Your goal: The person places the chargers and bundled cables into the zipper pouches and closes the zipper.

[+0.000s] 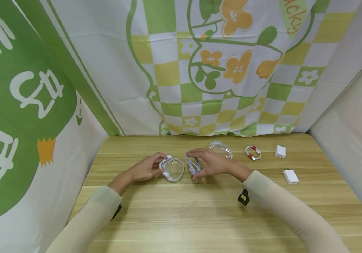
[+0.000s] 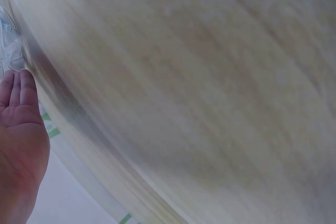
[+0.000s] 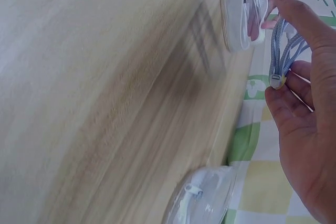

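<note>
On the table, left of centre, lies a coiled white cable [image 1: 177,180] in clear wrapping. My left hand [image 1: 146,168] grips its left edge between thumb and fingers; in the left wrist view only that hand's fingers [image 2: 21,90] and palm show, fingertips at the clear wrapping. Just right of that coil, my right hand [image 1: 214,162] holds a folded blue-grey cable [image 1: 193,166] between thumb and fingertips. The right wrist view shows this braided cable [image 3: 278,56] above the table, a metal plug end by the fingers. Behind the right hand lies another wrapped white cable [image 1: 220,146], partly hidden.
To the right lie a small white cable with red bands [image 1: 253,153] and two white charger plugs, one farther back [image 1: 280,151] and one nearer [image 1: 291,176]. The wooden table [image 1: 174,218] meets a patterned cloth [image 1: 181,116] at its back edge; cloth also hangs at both sides.
</note>
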Demonstrator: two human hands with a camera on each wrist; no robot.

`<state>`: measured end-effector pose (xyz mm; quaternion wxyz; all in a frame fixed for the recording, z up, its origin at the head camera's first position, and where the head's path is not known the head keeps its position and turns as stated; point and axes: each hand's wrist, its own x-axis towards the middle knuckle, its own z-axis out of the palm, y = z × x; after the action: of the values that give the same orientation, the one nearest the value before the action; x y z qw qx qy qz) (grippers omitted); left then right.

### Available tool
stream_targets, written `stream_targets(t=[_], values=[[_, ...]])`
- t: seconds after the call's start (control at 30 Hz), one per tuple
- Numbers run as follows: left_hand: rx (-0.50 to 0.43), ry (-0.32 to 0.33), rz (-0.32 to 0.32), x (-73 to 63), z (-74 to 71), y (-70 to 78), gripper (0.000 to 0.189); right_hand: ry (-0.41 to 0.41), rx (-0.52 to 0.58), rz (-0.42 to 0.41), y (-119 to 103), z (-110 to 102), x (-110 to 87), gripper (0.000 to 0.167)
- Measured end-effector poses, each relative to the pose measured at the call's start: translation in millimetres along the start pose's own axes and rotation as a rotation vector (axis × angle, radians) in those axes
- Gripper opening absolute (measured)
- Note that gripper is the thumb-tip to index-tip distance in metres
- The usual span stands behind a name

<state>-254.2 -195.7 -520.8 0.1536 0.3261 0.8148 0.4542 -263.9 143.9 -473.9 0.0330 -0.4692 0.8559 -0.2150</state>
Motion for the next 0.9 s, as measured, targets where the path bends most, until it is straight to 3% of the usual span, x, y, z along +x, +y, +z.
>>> stream_targets(t=[0.3,0.5,0.9], values=[[-0.011,-0.013,-0.028,-0.2,1.4,-2.1,0.051,0.007,0.027,0.009,-2,9,9.5,0.097],[0.011,-0.009,0.001,-0.5,0.8,-3.2,0.052,0.013,0.003,0.015,-4,12,16.1,0.098],[0.009,-0.010,-0.006,-1.3,0.9,-2.4,0.052,0.020,0.063,0.009,-9,25,32.4,0.094]])
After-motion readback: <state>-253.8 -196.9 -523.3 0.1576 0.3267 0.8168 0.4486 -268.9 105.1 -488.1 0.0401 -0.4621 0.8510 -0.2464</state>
